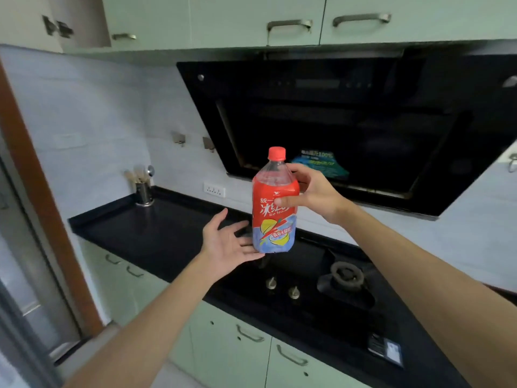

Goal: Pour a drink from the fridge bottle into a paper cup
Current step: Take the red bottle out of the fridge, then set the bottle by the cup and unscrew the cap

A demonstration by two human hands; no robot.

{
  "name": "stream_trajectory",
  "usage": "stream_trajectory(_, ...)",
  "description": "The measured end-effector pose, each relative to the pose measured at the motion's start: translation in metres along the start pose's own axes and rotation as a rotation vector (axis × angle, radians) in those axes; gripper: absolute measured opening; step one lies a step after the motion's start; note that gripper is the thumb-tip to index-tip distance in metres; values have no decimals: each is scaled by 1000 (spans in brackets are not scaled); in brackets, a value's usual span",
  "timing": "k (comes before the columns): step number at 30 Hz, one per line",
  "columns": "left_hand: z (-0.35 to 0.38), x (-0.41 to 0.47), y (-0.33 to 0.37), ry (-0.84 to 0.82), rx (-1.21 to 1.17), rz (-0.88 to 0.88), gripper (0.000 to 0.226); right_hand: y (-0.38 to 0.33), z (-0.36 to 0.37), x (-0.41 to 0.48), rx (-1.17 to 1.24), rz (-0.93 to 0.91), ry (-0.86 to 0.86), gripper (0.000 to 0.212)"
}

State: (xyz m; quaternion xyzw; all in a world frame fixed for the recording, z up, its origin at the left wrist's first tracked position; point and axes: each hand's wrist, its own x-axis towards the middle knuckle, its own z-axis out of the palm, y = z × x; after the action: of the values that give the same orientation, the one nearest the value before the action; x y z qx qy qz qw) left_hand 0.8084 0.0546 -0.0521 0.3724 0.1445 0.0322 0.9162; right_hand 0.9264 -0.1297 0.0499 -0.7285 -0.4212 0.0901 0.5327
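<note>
Head view: bottle (275, 203) is held in the air at frame centre, long axis near vertical, red cap (277, 153) on and pointing to 12 o'clock, base over the rear edge of the gas hob (321, 309). Right hand (313, 191) grips the upper body from 3 o'clock, thumb across the front of the label, fingers curled round the back. Left hand (226, 242) lies palm-up at 7 o'clock, fingers spread and straight, fingertips touching the bottle's lower side. Range hood (335, 121) slopes directly behind, from 12 to 3 o'clock. Burner (347, 275) sits at 4 o'clock, two knobs (282, 288) at 6 o'clock. Utensil holder (144, 191) stands well apart at 9 o'clock, against the wall. Black counter (140, 228) lies bare between holder and hob; its front edge runs from 9 o'clock down to 5 o'clock.
</note>
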Motion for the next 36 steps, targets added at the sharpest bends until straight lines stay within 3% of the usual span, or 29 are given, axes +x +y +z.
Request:
stream_trajectory(11, 111, 67, -133, -219, 191, -331, 73, 48, -116, -142, -208, 264, 343, 67)
stream_trajectory(21, 235, 69, -272, -417, 292, -523, 71, 68, -228, -293, -257, 423, 601, 76)
stream_trajectory(36, 331, 53, -424, -390, 298, -592, 68, 100, -326, -425, -272, 496, 573, 71)
